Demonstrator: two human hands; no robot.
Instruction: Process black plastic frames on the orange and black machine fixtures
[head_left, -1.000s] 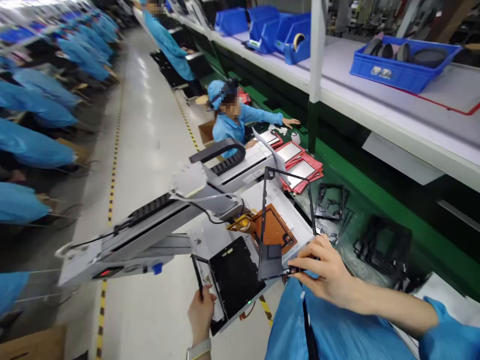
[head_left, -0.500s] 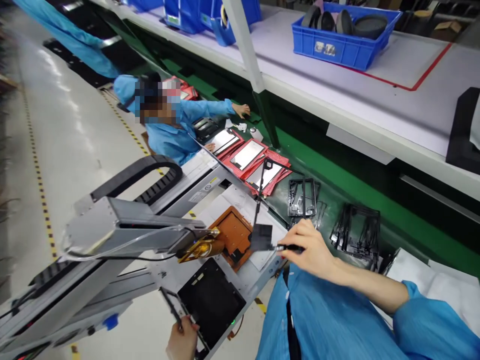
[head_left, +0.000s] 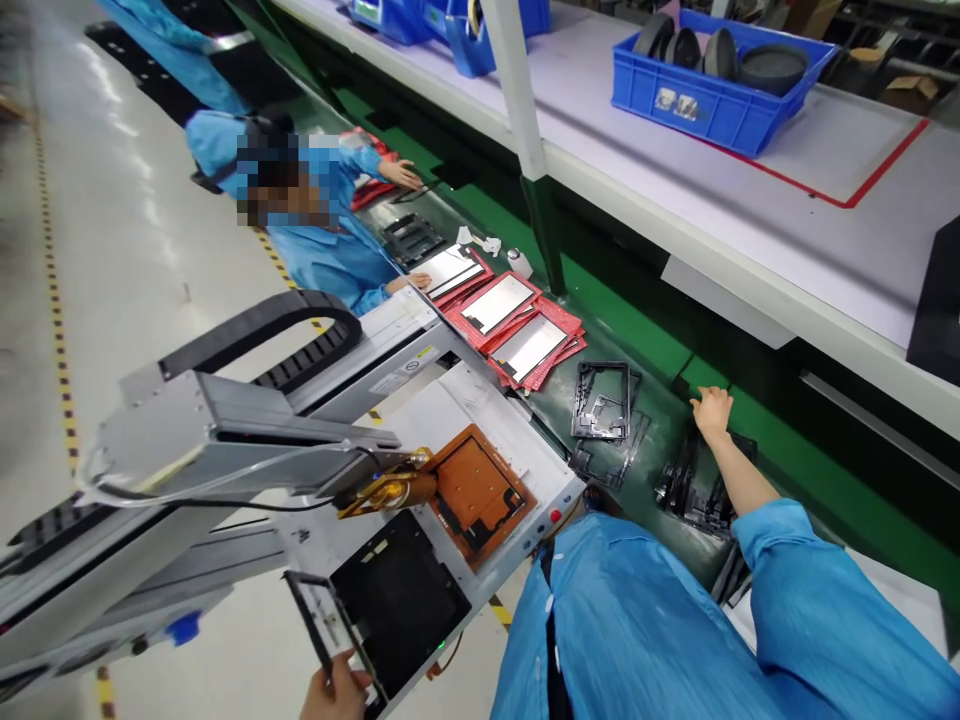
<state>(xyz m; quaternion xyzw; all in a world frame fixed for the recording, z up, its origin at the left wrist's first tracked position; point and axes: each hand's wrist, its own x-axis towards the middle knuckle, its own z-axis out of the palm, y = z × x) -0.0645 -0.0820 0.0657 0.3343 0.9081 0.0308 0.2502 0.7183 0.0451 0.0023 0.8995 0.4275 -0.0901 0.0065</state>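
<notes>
My left hand (head_left: 335, 690) sits at the bottom edge, closed on the corner of a thin black frame (head_left: 319, 620) beside the machine's black pad (head_left: 401, 598). My right hand (head_left: 711, 410) reaches out over the green belt (head_left: 622, 330), its fingers down on the far end of a pile of black frames (head_left: 701, 490). It holds nothing that I can see. An orange fixture plate (head_left: 480, 482) lies on the white machine bed (head_left: 450, 410) with a brass-coloured nozzle (head_left: 386, 492) next to it. Two more black frames (head_left: 601, 400) lie on the belt to the left of the pile.
A grey gantry arm (head_left: 217, 440) with a black cable chain (head_left: 262, 325) spans the left. Red-backed panels (head_left: 517, 330) lie further up the belt. A co-worker in blue (head_left: 322, 250) sits beyond them. A white shelf (head_left: 675, 180) carries a blue bin (head_left: 712, 75).
My right hand has let go of the black frame it held upright and moved right onto the pile on the belt. The view has swung slightly; my left hand keeps its frame.
</notes>
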